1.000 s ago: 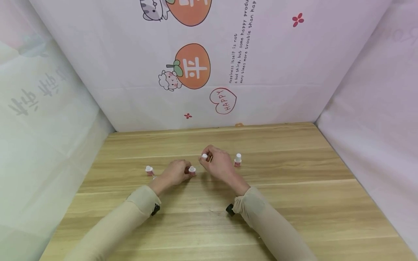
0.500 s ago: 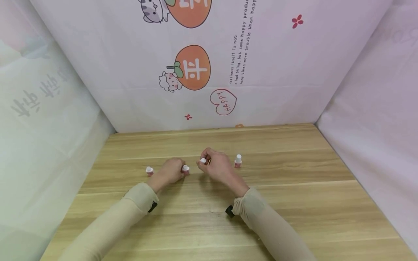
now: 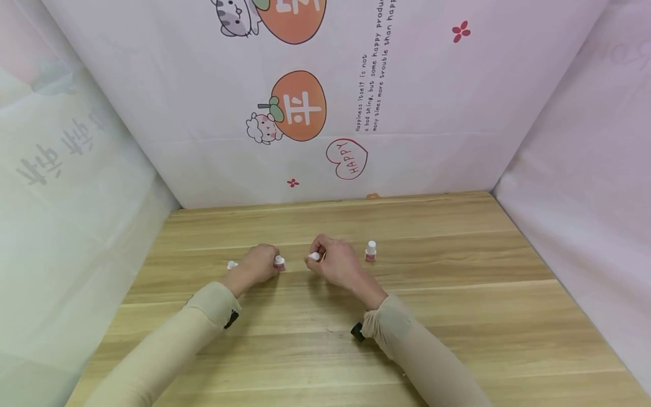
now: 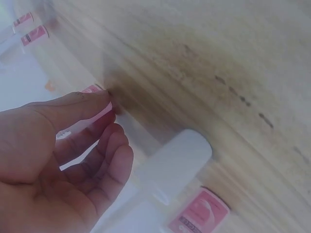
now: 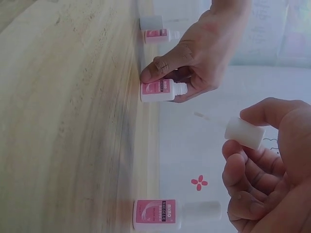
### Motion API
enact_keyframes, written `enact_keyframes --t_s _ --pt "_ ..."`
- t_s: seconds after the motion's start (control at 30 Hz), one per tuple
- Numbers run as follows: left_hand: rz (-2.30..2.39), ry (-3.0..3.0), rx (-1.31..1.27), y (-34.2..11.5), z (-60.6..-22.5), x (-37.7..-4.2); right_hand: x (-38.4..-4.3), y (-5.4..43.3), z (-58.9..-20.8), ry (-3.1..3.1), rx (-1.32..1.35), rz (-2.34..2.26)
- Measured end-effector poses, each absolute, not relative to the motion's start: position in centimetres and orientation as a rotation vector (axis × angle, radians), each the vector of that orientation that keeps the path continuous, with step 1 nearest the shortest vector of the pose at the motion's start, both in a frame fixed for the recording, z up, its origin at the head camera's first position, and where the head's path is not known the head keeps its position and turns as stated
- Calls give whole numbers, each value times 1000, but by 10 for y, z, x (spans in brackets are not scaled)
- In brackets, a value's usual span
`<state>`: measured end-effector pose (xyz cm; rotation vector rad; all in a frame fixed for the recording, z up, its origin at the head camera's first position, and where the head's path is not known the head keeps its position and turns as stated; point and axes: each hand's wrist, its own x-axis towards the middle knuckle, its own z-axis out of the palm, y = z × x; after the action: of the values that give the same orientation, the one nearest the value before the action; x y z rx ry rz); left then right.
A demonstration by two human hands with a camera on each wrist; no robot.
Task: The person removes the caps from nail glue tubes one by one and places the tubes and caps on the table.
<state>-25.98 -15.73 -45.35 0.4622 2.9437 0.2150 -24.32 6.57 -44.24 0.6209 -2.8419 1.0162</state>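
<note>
My left hand (image 3: 256, 263) grips a small nail glue bottle (image 5: 158, 91) by its sides. The bottle stands upright at the tabletop, its pink label showing and its threaded neck bare. To the right, my right hand (image 3: 338, 263) pinches a white cap (image 5: 245, 132) between thumb and fingers, raised above the wood and apart from the bottle. Beyond my left wrist is a second uncapped bottle (image 5: 155, 35), with a loose white cap (image 4: 180, 155) on the table beside it. In the head view my left hand and wrist partly hide that bottle.
A capped bottle (image 3: 370, 251) stands just right of my right hand. The wood-grain table (image 3: 325, 350) meets a printed white back sheet (image 3: 417, 113), with white sheets at both sides.
My left hand has slid left across the table with the bottle, now overlapping the far-left bottle. My right hand has lowered slightly toward me, still pinching the cap.
</note>
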Motion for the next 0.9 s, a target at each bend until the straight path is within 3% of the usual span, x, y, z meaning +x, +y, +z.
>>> enact_keyframes --t_s 0.9 --pt "187 2909 330 -187 -446 -262 -230 54 -443 -2876 746 960"
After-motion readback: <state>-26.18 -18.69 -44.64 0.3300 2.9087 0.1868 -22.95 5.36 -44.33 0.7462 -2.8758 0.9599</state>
